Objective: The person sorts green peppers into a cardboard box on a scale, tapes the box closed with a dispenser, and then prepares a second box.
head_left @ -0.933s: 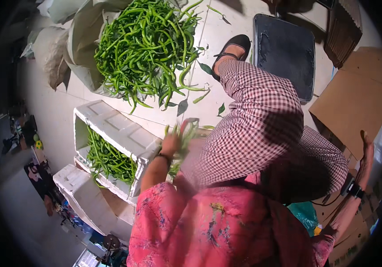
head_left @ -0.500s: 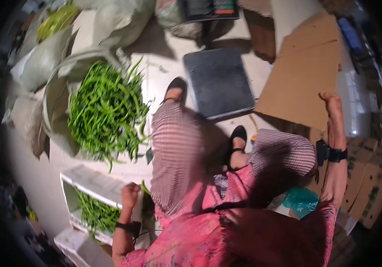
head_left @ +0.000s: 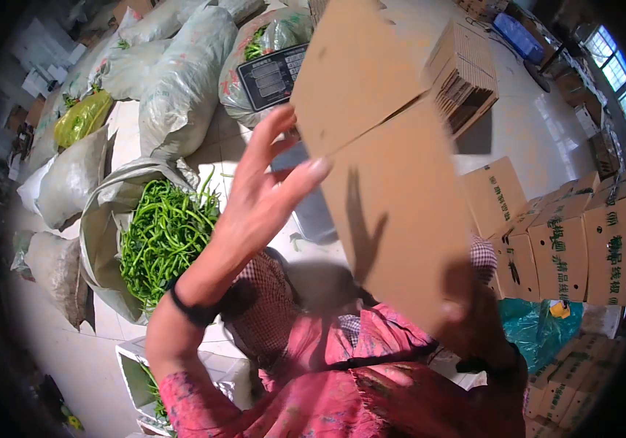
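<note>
A flattened brown cardboard box [head_left: 408,197] stands tilted up in front of me, with a crease across its middle. My right hand [head_left: 459,292], dark and blurred, grips its lower right edge. My left hand [head_left: 258,190] is raised at the left edge of the cardboard, fingers and thumb spread and holding nothing. Whether the thumb touches the board I cannot tell. The left hand's shadow falls on the cardboard. Partly hidden behind hand and board is a dark platform scale [head_left: 317,215], its display panel [head_left: 273,79] beyond it.
At the left, an open sack [head_left: 101,255] holds long green chili peppers [head_left: 163,244]. A white foam box [head_left: 134,376] sits below it. Full sacks [head_left: 185,84] lie at the back left. Flat cardboard [head_left: 466,73] is stacked far right, near printed cartons [head_left: 557,252] and a teal plastic bag [head_left: 532,332].
The cardboard, earlier lying at the right, is now lifted up in front of me in my right hand. My left hand has risen from beside the foam box and opened. The view has shifted.
</note>
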A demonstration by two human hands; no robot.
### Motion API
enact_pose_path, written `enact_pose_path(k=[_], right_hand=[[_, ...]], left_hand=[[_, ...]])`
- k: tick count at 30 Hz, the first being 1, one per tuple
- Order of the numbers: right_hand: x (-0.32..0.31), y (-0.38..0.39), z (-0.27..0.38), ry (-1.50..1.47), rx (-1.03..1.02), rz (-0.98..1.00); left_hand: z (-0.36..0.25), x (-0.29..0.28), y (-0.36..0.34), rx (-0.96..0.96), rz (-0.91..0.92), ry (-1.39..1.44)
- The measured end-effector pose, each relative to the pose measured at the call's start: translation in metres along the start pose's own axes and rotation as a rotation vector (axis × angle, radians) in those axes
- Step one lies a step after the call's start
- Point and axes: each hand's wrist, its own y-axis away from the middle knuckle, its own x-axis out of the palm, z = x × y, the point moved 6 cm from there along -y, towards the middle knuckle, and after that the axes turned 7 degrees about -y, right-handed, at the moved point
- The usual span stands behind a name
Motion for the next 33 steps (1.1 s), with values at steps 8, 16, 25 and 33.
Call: enact_pose_path(k=[8,16,25,33], right_hand=[[0.046,-0.123,0.062,-1.056,0.017,0.065],[0.057,-0.153,0.073,-1.454,0.032,0.211],[0.043,-0.165,0.028,-1.117,0.222,0.108],[0.003,-0.23,-0.109,-0.577,0.394,-0.548]], left_hand=[[0.135,-0.018,-0.081,-0.231,-0.224,-0.093],[0.136,-0.049,-0.065,-0.272,-0.176,0.19],[0.128,-0.109,-0.043,-0.277,-0.137,0.081],[0.089,-0.111,-0.013,-0.002,0.163,-0.703]])
